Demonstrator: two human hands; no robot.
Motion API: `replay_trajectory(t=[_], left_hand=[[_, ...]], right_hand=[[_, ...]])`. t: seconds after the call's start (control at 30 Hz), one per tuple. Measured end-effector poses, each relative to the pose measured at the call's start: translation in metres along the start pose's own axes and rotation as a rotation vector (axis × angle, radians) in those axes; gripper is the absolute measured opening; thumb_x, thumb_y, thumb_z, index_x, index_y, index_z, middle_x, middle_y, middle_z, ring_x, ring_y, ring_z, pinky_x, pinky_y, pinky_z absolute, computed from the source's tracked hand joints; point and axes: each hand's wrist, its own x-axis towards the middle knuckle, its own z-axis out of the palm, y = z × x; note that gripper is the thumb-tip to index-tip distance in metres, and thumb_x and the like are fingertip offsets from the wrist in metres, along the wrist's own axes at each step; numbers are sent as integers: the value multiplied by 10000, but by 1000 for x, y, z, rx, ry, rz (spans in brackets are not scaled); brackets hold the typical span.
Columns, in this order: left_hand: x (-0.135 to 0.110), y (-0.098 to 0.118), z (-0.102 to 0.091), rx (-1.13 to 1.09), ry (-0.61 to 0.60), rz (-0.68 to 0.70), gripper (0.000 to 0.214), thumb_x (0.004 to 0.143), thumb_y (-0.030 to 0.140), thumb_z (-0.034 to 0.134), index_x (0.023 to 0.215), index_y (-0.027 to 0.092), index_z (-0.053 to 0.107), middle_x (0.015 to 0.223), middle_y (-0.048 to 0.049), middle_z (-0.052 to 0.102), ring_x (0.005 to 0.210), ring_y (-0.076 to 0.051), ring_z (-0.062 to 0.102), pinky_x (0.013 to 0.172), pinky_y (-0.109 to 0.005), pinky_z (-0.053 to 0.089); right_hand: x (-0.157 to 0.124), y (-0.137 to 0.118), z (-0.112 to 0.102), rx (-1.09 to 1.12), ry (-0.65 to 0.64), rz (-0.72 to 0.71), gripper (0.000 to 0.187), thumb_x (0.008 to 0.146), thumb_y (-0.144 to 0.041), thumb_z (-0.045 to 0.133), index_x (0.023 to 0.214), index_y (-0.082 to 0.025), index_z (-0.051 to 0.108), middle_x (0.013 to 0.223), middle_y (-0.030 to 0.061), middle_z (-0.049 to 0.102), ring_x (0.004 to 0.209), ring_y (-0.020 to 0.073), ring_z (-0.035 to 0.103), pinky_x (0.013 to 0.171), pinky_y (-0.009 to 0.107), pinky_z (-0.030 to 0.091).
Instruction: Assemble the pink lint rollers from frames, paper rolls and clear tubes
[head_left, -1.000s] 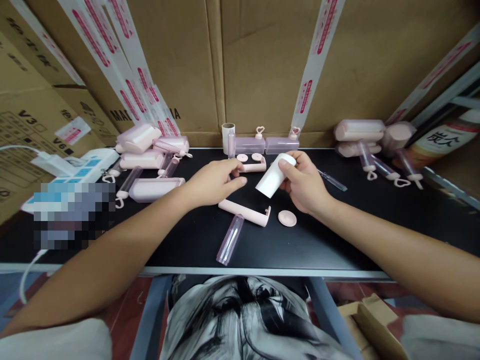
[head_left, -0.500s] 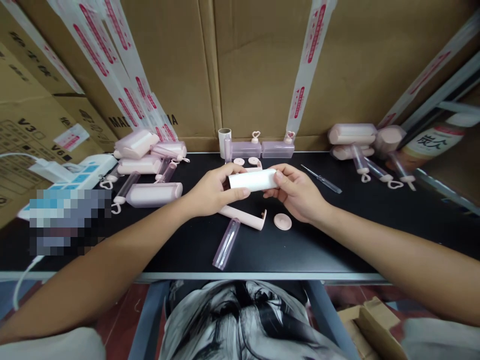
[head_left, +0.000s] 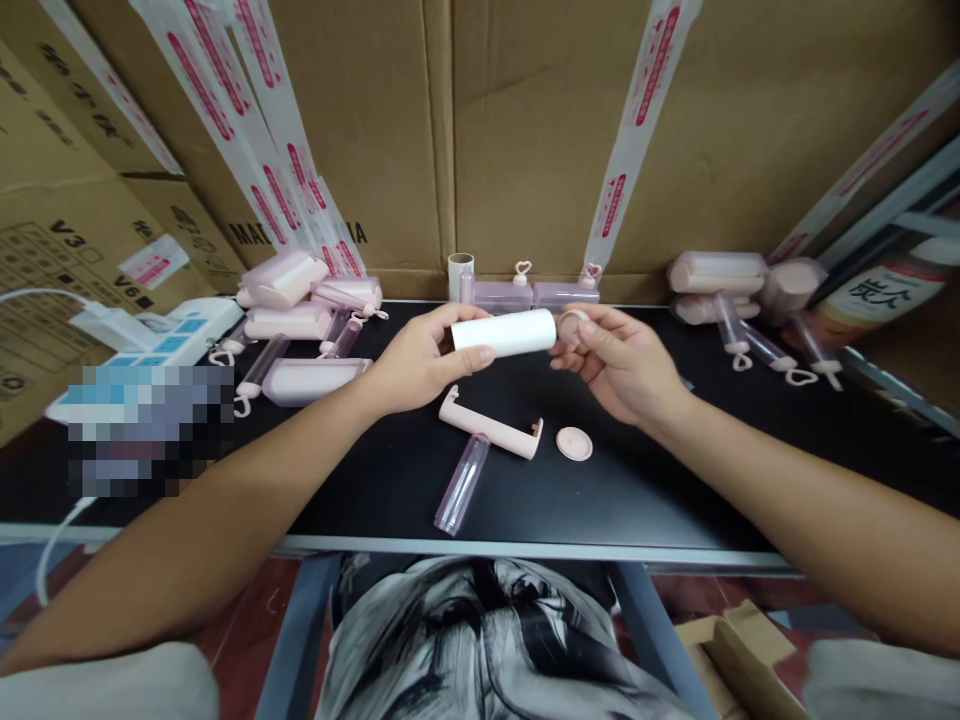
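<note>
From my head view, the white roll [head_left: 510,333], held half a second ago by both hands, is now gripped by the left hand [head_left: 421,362] alone above the table [head_left: 645,505], while the right hand [head_left: 632,362] pinches a pink cap [head_left: 572,328] at its right end. Below lie the pink holder [head_left: 491,427], a clear tube [head_left: 461,485] against it, and a pink disc [head_left: 574,443]; hands and roll block my sight of the tabletop behind.
</note>
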Motion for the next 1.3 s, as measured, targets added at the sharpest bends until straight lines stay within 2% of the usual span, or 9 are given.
replay_trajectory(t=[0.17, 0.27, 0.33, 0.7, 0.87, 1.0, 1.1, 1.17, 1.3], left_hand=[[4, 2, -8, 14, 188, 27, 532, 816, 516, 818, 1175, 157, 658, 928, -32, 705, 644, -122, 641, 624, -256, 527], [4, 4, -10, 14, 209, 38, 548, 809, 524, 821, 1184, 157, 658, 928, -34, 710, 643, -131, 648, 619, -267, 532], [3, 5, -11, 26, 211, 37, 574, 805, 549, 818, 1199, 164, 656, 943, -40, 716, 655, -141, 653, 623, -277, 543], [-4, 13, -9, 103, 213, 91, 573, 811, 568, 801, 1203, 170, 674, 1002, -50, 734, 822, -183, 670, 728, -289, 535], [-6, 15, -9, 111, 207, 129, 540, 822, 556, 799, 1178, 167, 682, 1018, -56, 739, 872, -195, 685, 771, -303, 541], [-8, 16, -8, 90, 206, 127, 540, 820, 552, 805, 1183, 171, 684, 1024, -59, 743, 891, -204, 692, 771, -303, 540], [-9, 18, -7, 65, 197, 134, 546, 820, 560, 809, 1183, 173, 681, 1034, -59, 744, 926, -214, 705, 787, -306, 549], [-10, 19, -6, 71, 194, 133, 551, 821, 570, 809, 1188, 178, 682, 1035, -59, 747, 948, -221, 712, 796, -312, 555], [-10, 21, -4, 90, 199, 133, 573, 813, 592, 809, 1190, 180, 680, 1038, -59, 750, 970, -230, 717, 799, -312, 557]], right_hand=[[39, 4, -48, -837, 117, -188, 258, 799, -391, 842, 921, -225, 687, 921, 50, 786, 790, 220, 717, 753, 374, 576], [58, 14, -64, -1408, -56, -176, 124, 878, -320, 724, 906, -200, 718, 911, 82, 793, 824, 252, 719, 774, 370, 525], [67, 21, -64, -1540, -157, -165, 113, 894, -288, 686, 927, -192, 736, 916, 95, 796, 832, 260, 717, 766, 359, 505], [92, 39, -48, -1638, -246, -175, 255, 958, -375, 646, 952, -185, 815, 991, 121, 820, 877, 279, 726, 763, 360, 500], [86, 19, -50, -1595, -317, -265, 339, 990, -238, 526, 1178, -159, 796, 1280, 132, 775, 1157, 312, 705, 997, 408, 504], [47, -23, -52, -1470, -202, -221, 338, 957, -386, 609, 1171, -201, 794, 1084, 111, 810, 922, 315, 732, 840, 432, 544], [-7, -42, -40, -1284, -506, -92, 402, 869, -573, 741, 1128, -270, 792, 1043, 66, 799, 834, 271, 722, 729, 392, 558], [-39, -42, -30, -1251, -659, -142, 416, 857, -542, 783, 1186, -288, 781, 1116, 81, 783, 939, 283, 723, 818, 411, 572], [-63, -21, -28, -1355, -691, -293, 208, 979, -353, 628, 1044, -268, 806, 1049, 97, 797, 932, 278, 723, 829, 417, 575]])
